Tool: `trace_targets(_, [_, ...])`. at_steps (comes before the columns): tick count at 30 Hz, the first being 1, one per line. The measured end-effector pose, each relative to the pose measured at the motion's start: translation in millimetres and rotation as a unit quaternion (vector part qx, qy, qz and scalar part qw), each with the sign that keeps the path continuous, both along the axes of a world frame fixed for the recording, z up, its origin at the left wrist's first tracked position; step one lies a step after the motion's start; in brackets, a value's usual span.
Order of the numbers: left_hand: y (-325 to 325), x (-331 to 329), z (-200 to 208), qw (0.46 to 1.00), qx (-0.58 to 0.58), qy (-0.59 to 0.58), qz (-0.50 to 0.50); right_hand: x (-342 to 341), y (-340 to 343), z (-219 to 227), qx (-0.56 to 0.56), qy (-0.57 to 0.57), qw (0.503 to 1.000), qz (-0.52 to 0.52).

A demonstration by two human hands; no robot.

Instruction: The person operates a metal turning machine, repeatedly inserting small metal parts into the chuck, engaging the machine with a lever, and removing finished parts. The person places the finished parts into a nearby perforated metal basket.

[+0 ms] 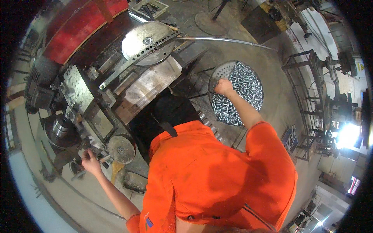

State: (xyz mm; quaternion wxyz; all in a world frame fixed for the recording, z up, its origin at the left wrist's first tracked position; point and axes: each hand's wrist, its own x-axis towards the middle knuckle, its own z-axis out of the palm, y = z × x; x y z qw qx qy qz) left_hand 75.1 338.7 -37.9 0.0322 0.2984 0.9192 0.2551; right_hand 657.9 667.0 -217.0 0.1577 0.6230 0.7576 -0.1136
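Note:
My left hand [92, 163] is at the machine on the left, its fingers curled on a small handle whose shape is mostly hidden. Beside it is a round metal handwheel [121, 149] with a short light-coloured grip. Over the left rim of a round perforated tray [222, 71], my right hand [223, 86] is closed, and I cannot make out what is between the fingers. Many short shiny metal cylinders [244, 91] are heaped in that tray, right beside the hand.
A metal chuck [61, 126] stands at the machine's left end. Across its top lies a large metal disc [147, 42] with a perforated bar [136, 59]. A long rod [229, 39] extends rightward. Metal racks [311, 105] line the right side; a red panel [77, 31] stands far left.

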Motion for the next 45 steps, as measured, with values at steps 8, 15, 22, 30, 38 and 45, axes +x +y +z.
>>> trace_targets(8, [1.8,-2.1,-2.3,1.000,-0.011,0.003,0.028,-19.7,1.8,30.2,-0.012,0.071,0.991,-0.110])
trace_targets(15, [10.8,19.5,41.2,0.987,0.023,-0.053,-0.147,-64.9,-23.5,113.0,0.077,0.487,0.868,0.058])
trace_targets(22, [96.0,123.1,134.1,0.943,0.137,-0.077,-0.292,-217.6,-77.2,256.6,-0.023,0.613,0.723,0.319])
trace_targets(30, [90.7,138.9,133.6,0.913,0.221,-0.173,-0.296,-300.2,-114.9,316.8,-0.045,0.574,0.645,0.503])
trace_targets(38, [72.4,123.1,117.1,0.911,0.296,-0.197,-0.210,-342.9,-123.0,333.4,-0.014,0.487,0.639,0.595])
trace_targets(45, [32.0,83.7,128.4,0.946,0.173,-0.035,-0.273,-391.7,-124.5,349.2,-0.019,0.413,0.595,0.690])
